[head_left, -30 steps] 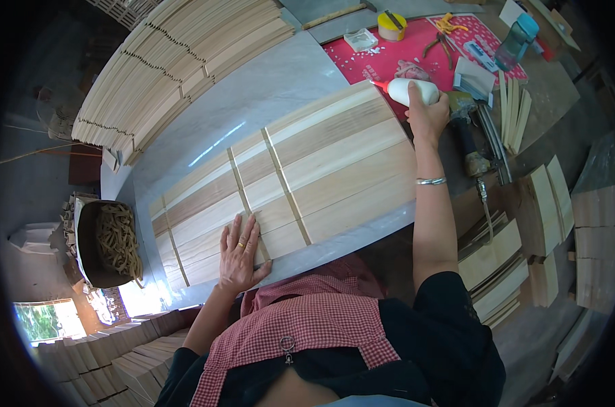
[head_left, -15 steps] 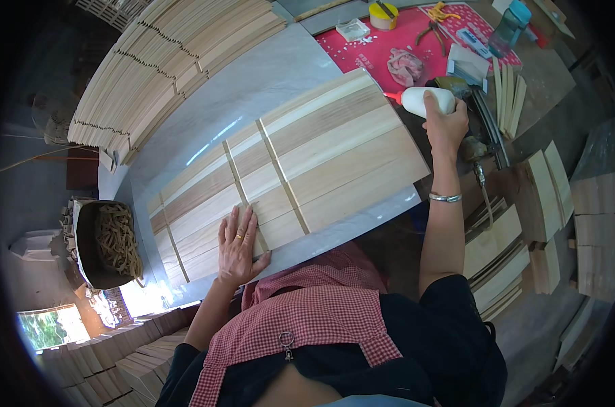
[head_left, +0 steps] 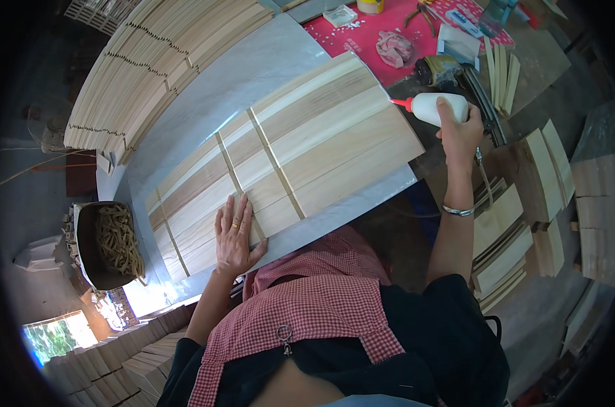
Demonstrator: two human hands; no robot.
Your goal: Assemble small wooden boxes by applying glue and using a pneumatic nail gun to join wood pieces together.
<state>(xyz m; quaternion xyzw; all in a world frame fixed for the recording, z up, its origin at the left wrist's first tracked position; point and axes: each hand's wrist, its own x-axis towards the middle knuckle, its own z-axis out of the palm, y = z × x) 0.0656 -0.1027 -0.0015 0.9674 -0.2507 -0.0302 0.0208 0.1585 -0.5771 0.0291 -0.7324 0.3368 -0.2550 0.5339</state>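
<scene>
A wooden panel (head_left: 334, 129) of light boards, with several grooves across it, lies on the grey table. My left hand (head_left: 234, 234) rests flat on its near side, fingers stretched beside a groove. At the panel's right end, my right hand (head_left: 460, 132) grips a white squeeze bottle (head_left: 435, 108) with a red nozzle. The bottle is tilted on its side, and its tip is at the panel's right edge. A thin white line, apparently glue, runs along that edge beyond the nozzle.
Stacked wooden slats (head_left: 165, 61) fill the far left. A bin (head_left: 84, 234) of wood strips stands at left. At the far right are a nail gun (head_left: 467, 88), thin strips (head_left: 501, 74), a crumpled pink cloth (head_left: 394, 49) and a red mat (head_left: 355, 44). Wooden boards (head_left: 501, 244) are piled right.
My right hand has drawn the bottle nearer to me along the panel's right edge, leaving a white line behind the tip. My left hand stays flat on the panel.
</scene>
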